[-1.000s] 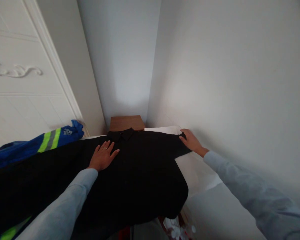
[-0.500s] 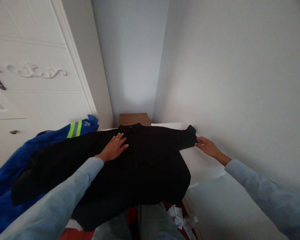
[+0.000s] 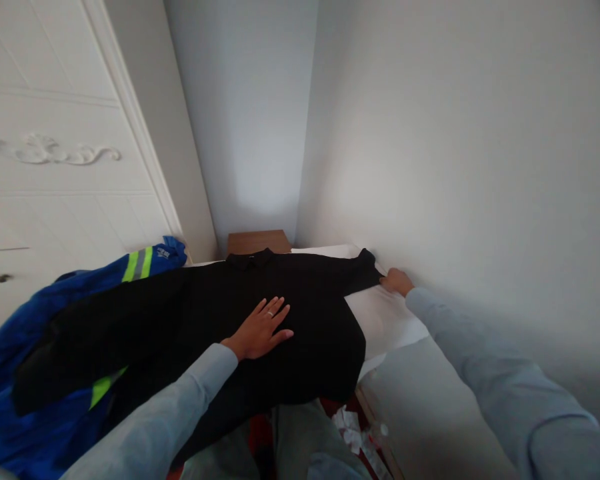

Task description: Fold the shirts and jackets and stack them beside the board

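Resting left hand [image 3: 263, 330], widely splayed, on the black collared fabric shirt [image 3: 315, 333], nearer than the brown wooden furniture top [image 3: 259, 242], and pinching the sleeve end [image 3: 369, 272] with right hand [image 3: 396, 281], rightward of that top.

Likely a bedroom at home, with an ornate white wardrobe [image 3: 145, 133] beside spread clothes [image 3: 305, 333].

Left hand [image 3: 260, 329] flat, right hand [image 3: 397, 282] curled

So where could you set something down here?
White covering lies bare between the black shirt and right wall; brown wood shows behind the collar. Crowded on the left: shirt over blue jacket.
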{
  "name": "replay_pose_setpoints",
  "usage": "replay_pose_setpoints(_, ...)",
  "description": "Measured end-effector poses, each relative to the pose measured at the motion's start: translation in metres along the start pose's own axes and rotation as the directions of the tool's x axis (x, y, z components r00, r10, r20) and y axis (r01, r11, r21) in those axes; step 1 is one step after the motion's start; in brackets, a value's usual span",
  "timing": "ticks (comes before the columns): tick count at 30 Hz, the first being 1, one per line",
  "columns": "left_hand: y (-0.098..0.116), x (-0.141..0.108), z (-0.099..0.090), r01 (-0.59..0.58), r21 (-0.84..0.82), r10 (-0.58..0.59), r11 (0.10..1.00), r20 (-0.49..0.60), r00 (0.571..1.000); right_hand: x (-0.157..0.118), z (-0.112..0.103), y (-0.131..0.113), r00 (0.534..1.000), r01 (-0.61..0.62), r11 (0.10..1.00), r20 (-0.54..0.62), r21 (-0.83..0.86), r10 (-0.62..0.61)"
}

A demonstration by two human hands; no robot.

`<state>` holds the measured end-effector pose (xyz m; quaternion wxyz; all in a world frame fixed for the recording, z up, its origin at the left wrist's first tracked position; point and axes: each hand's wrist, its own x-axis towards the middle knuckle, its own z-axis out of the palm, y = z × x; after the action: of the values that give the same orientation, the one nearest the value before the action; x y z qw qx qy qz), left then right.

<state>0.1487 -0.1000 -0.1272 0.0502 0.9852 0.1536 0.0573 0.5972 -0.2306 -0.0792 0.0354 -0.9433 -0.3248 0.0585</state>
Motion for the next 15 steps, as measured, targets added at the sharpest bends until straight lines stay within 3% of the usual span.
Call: replay_pose_setpoints(15, 0.0004, -0.0022, -0.0007, 0.006, -0.004, -0.006, 1.0, -0.024, 1.0, 0.0065, -0.0019, -0.0017, 0.997, -0.038, 0.999, -0.073, -0.001, 0.038)
